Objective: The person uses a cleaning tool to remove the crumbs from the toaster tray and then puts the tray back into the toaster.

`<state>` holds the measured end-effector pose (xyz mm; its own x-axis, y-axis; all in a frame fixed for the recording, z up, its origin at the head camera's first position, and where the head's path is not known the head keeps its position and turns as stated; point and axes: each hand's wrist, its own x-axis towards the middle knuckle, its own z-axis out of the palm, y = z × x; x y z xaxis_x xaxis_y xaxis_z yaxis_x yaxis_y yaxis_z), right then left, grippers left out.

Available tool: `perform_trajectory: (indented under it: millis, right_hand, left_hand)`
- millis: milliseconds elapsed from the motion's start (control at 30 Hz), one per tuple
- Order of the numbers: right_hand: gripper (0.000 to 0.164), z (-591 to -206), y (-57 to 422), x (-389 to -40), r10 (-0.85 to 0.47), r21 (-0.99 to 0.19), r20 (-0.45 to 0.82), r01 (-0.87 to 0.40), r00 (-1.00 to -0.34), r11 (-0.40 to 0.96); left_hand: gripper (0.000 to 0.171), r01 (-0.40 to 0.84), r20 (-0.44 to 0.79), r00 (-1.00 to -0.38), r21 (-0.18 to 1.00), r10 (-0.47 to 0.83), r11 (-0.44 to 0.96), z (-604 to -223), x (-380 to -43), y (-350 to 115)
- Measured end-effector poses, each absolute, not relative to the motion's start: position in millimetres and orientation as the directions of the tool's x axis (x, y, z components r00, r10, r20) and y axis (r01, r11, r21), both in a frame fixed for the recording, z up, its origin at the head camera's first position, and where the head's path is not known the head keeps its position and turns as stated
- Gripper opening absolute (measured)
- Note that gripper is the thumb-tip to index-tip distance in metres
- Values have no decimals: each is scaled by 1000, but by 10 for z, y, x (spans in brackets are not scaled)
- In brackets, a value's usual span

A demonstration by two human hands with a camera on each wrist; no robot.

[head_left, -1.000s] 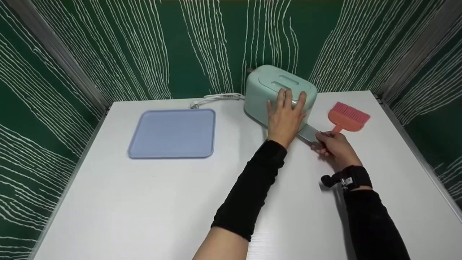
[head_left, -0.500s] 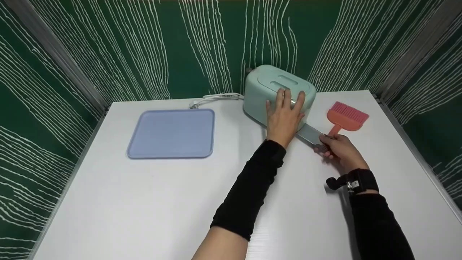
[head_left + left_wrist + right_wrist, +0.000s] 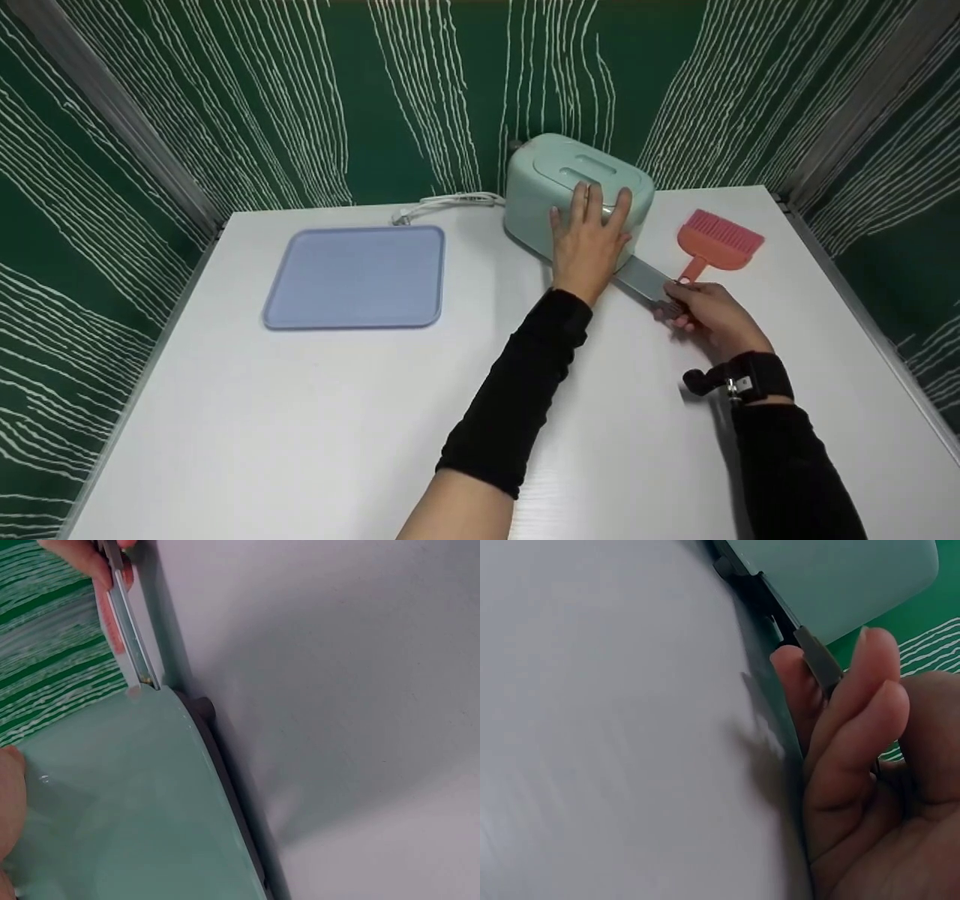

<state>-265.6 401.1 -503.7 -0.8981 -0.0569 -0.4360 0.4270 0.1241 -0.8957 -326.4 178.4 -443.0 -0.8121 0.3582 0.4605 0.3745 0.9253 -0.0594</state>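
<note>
A mint-green toaster (image 3: 529, 206) stands at the back of the white table. My left hand (image 3: 583, 251) rests on its near side with the fingers spread up to the top edge. From the toaster's right end sticks a flat metal crumb tray (image 3: 643, 281), partly drawn out. Thumb and fingers of my right hand (image 3: 716, 313) pinch the tray's dark outer end, which the right wrist view shows as a brown-grey grip (image 3: 821, 664). In the left wrist view the tray's thin edges (image 3: 133, 637) run into the toaster's base; its inner part is hidden.
Beyond my right hand lies a small orange brush (image 3: 720, 240) with pink bristles, its handle partly covered. A blue rectangular tray (image 3: 356, 277) lies on the table's left. The toaster's white cord and plug (image 3: 461, 200) run along the back edge by the green patterned wall.
My right hand has moved slightly right and toward me, and more of the crumb tray shows outside the toaster. The left hand keeps its place on the toaster.
</note>
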Motion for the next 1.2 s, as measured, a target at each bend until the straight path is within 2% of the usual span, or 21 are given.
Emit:
perform_trajectory:
  millis: [700,1200]
  right_hand:
    - [58,-5028,4100,-2548,-106,-903,-424,411,-899,127]
    - [67,-5052,4166,-2426,-87,-903,-418,404,-904,144]
  left_hand:
    - [62,376,435,-823,-65,366,924,-4418,-3277,1800]
    - [63,373,391,-848,-42,358,927,-4416,-3272,1799]
